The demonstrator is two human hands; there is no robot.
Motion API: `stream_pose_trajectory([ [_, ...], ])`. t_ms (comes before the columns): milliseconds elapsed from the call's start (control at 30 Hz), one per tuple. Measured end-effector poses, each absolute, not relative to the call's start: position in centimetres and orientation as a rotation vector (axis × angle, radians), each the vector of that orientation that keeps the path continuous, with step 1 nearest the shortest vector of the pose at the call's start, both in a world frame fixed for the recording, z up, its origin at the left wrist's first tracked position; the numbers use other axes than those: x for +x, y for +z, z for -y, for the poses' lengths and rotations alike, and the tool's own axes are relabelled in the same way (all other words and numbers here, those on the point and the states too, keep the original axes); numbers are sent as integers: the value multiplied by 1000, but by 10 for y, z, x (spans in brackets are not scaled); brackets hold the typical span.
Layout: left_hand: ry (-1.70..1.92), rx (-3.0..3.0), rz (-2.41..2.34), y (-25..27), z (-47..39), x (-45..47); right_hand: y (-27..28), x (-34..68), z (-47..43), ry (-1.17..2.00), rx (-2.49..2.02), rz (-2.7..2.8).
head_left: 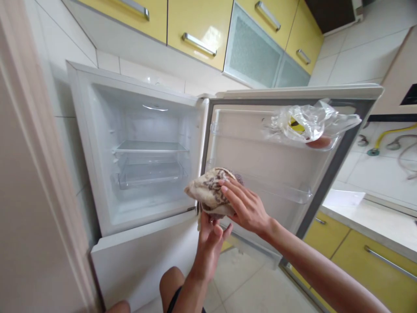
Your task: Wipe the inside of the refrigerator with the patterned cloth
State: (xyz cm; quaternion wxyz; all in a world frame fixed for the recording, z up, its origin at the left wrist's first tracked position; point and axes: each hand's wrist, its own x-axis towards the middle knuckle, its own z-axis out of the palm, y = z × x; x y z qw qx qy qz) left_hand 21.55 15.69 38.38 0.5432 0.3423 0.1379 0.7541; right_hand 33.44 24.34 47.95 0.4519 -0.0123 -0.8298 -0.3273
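Note:
A bunched cloth (210, 191), cream with a brown pattern, is between my two hands in front of the refrigerator. My left hand (210, 243) grips it from below, thumb and fingers partly hidden under its folds. From the right, my right hand (249, 208) presses its fingers over the cloth's upper side. The refrigerator compartment (146, 108) stands open behind the cloth, with a glass shelf (151, 146) and a clear drawer (151, 174) inside. Its door (247, 152) is swung wide to the right, behind my right hand.
A clear plastic bag (312, 121) sits in the door's upper rack. Below the compartment is a white lower door (146, 261). Yellow cabinets (198, 26) hang overhead. To the right are a white countertop (381, 217) and a yellow hose (387, 132). A door frame (39, 174) borders the left.

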Motion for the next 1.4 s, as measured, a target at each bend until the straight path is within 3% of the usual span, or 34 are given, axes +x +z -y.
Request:
stream_pose_trajectory([
  [400, 2037, 736, -599, 422, -173, 178, 464, 321, -226, -164, 199, 2359],
  [633, 2110, 700, -703, 400, -173, 155, 463, 343, -218, -264, 26, 2131],
  [833, 2199, 864, -884, 398, -168, 157, 446, 345, -233, -27, -296, 2216],
  [1100, 1771, 1909, -832, 409, -145, 126, 431, 339, -260, 432, -149, 2369],
  [1300, 1159, 2379, -943, 440, -123, 115, 425, 341, -256, 352, 42, 2491],
  [1400, 1099, 2398, -935, 448, -119, 115, 423, 338, -253, 303, 116, 2441],
])
